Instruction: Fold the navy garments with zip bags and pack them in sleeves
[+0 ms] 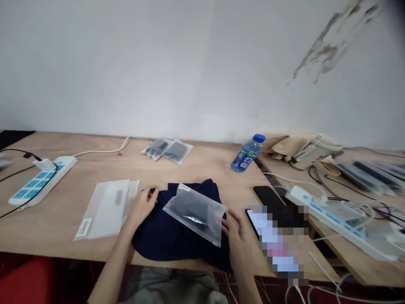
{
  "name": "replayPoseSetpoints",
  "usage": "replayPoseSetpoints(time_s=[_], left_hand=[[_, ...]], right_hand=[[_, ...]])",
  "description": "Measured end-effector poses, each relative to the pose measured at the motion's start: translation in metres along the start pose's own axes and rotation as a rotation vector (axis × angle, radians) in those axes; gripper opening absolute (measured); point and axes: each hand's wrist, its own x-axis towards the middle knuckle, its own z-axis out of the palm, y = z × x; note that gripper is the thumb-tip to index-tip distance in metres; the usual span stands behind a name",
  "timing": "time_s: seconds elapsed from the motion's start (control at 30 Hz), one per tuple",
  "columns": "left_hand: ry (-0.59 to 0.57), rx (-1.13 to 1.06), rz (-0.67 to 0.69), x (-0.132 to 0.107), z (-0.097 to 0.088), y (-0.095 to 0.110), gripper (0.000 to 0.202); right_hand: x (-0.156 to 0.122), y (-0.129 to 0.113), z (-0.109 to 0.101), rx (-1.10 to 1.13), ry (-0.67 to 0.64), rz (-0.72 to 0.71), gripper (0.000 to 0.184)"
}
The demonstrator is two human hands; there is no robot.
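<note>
The left hand (143, 207) has its fingers curled and pressed together, and it pinches the top edge of a soft dark blue cloth (171, 236), which lies in a bunched pile near the front of the counter. A cloudy see-through plastic bag (194, 215) lies on top of the cloth, with a small black thing (194, 219) inside it. The right hand (237, 234) is a little spread, and its fingers (228, 221) touch the right edge of the bag. Under all this is a long light wooden counter (79, 147). Just beside the left hand lies a flat stack of white plastic bags (106, 209) with a small white label. Farther back, two cloudy plastic bags with dark things inside (167, 151) lie side by side near the wall. A white power strip with blue squares (41, 181) sits at the left. A water bottle with a blue cap (247, 154) lies on its side at the back. To the right of the right hand are a black phone (267, 198) and a lit phone, mostly hidden by a blurry patch (253, 223).
</note>
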Motion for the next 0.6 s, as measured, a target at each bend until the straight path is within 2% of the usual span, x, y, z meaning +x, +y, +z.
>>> replayPoseSetpoints(time_s=[0.07, 0.2, 0.3, 0.4, 0.53, 0.6], left_hand=[[-0.047, -0.141, -0.055, -0.002, -0.001, -0.004, 0.043], [-0.103, -0.375, -0.044, -0.010, 0.004, -0.015, 0.040], [-0.145, -0.433, 0.033, -0.015, 0.004, -0.017, 0.029], [-0.175, -0.285, 0.155, -0.016, -0.001, -0.013, 0.018], [-0.195, 0.024, 0.329, -0.015, 0.004, -0.005, 0.031], [-0.186, 0.201, 0.361, -0.011, 0.012, -0.001, 0.037]], right_hand=[[0.010, -0.001, 0.003, 0.039, 0.033, 0.062, 0.057], [0.025, -0.005, 0.011, 0.076, -0.127, 0.183, 0.056], [0.030, -0.015, 0.018, 0.128, -0.211, 0.173, 0.056], [0.034, -0.034, 0.022, 0.233, -0.233, 0.151, 0.049], [0.042, -0.059, 0.018, 0.337, -0.150, 0.098, 0.045], [0.046, -0.063, 0.013, 0.353, -0.159, 0.062, 0.044]])
